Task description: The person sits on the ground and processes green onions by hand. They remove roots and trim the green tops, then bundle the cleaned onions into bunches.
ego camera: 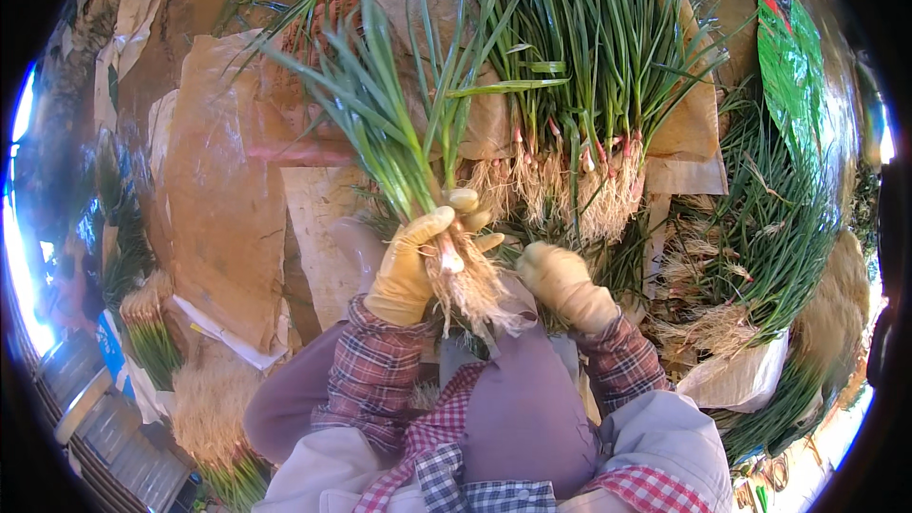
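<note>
My left hand (pixel 407 263), in a cream rubber glove, grips a bunch of green allium plants (pixel 399 114), likely spring onions or green garlic. Their leaves point away from me, and pale roots (pixel 467 285) hang below the palm with a whitish bulb end among them. My right hand (pixel 568 286), gloved alike and slightly blurred, is curled beside those roots; its fingertips are hidden, so whether it holds anything is unclear. Just beyond it lies a thick row of similar plants (pixel 591 50), reddish at the stem bases, with tangled roots nearest me.
Brown sheeting (pixel 217 206) covers ground to the left. At the right lies a long heap of loose plants (pixel 776 235) near a green plastic sheet (pixel 791 64). Root-up bundles (pixel 214 399) stand at lower left by grey crates (pixel 132 456). My knee (pixel 531 399) is between my arms.
</note>
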Tool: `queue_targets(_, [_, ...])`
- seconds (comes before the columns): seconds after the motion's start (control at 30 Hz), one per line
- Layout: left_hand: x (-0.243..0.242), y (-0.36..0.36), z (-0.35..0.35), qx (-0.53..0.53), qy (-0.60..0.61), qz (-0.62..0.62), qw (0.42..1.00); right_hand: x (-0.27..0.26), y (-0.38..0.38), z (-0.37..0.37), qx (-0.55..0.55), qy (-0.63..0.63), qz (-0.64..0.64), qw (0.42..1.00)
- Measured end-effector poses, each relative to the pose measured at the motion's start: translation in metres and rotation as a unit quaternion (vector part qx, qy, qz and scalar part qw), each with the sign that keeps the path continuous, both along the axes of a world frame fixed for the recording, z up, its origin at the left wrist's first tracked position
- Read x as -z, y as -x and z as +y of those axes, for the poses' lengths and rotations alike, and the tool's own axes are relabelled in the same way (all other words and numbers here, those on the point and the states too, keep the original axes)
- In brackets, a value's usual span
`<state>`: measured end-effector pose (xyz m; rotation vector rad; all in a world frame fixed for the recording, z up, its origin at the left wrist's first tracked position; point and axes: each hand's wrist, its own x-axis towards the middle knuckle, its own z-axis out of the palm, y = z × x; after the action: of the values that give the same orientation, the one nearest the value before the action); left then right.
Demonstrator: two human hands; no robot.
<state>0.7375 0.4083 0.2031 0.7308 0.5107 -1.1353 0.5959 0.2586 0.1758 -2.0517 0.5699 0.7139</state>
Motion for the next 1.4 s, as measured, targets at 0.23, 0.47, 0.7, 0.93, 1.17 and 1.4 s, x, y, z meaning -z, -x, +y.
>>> queue_targets(0.23, [0.000,0.011,0.003,0.065,-0.052,-0.002,0.997,0.034,-0.082,0.003,0.315,-0.331,-0.158,0.875])
queue_targets(0.47, [-0.005,0.006,0.016,0.016,-0.108,-0.024,0.994,0.045,-0.096,0.033,0.147,0.121,-0.210,0.959])
queue_targets(0.7, [-0.037,-0.044,0.025,-0.075,0.125,0.014,0.989,0.048,-0.053,0.030,0.225,-0.170,-0.090,0.955])
queue_targets(0.93, [-0.059,-0.091,0.050,-0.150,0.246,-0.126,0.949,0.011,-0.043,0.007,-0.202,0.012,-0.144,0.969])
queue_targets(1.17, [-0.040,-0.065,0.016,-0.097,0.199,-0.146,0.964,0.058,-0.116,-0.042,0.165,0.212,0.009,0.963])
queue_targets(1.4, [-0.008,-0.020,0.008,-0.074,0.064,-0.024,0.995,0.038,-0.055,-0.046,0.293,-0.365,-0.109,0.877])
